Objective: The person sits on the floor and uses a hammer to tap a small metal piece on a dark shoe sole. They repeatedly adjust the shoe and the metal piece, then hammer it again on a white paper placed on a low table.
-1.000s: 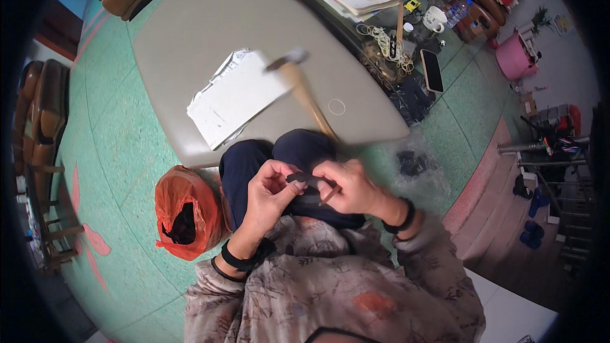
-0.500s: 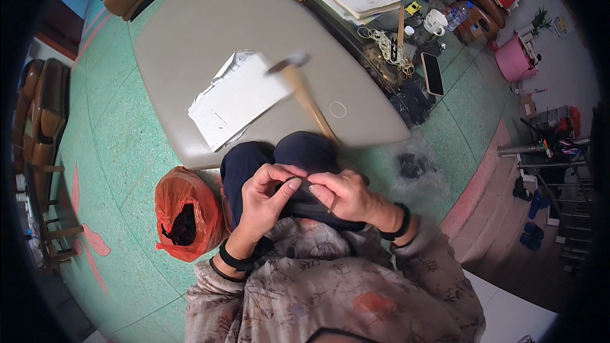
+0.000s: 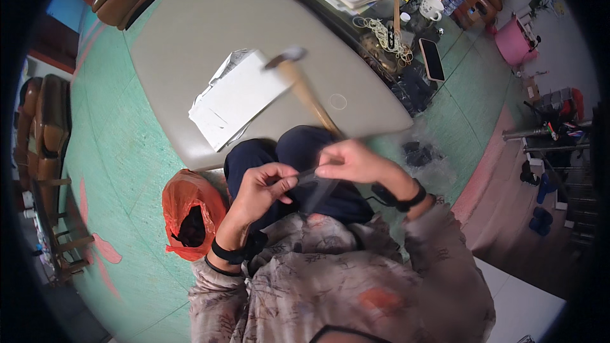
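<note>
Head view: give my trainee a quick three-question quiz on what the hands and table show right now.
1. True or false: both hands pinch one small dark strip.
2. What lies on the white papers? A) hammer B) phone C) mug
3. What colour is the bag on the floor by the left hand?

Key: 1 true: left hand and right hand share it. 2 A: the hammer head rests there. 3 orange.
</note>
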`<action>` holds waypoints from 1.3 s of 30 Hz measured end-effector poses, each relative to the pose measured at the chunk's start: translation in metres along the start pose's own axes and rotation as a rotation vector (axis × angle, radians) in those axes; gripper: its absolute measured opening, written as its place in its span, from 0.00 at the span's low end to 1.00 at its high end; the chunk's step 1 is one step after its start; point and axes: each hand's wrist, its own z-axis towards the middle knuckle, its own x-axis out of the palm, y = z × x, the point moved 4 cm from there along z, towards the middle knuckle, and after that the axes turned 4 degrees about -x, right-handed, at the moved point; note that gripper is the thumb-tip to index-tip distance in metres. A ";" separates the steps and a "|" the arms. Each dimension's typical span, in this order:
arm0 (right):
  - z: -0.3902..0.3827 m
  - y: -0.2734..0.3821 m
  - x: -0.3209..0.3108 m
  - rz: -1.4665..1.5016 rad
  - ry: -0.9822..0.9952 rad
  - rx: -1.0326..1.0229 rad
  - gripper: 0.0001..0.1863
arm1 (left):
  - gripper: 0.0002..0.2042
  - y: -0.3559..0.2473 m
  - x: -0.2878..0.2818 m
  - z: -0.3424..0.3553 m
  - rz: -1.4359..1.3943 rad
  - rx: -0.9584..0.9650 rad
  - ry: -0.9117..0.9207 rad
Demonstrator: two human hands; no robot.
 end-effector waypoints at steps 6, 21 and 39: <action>0.006 -0.008 0.007 0.347 -0.201 0.070 0.07 | 0.06 0.006 0.006 -0.004 0.162 0.030 0.047; 0.015 0.012 0.014 0.291 -0.201 -0.069 0.07 | 0.11 -0.010 0.031 -0.011 0.590 0.368 -0.178; 0.015 0.022 0.010 0.503 -0.090 -0.135 0.09 | 0.18 -0.016 0.028 0.000 0.026 0.190 -0.240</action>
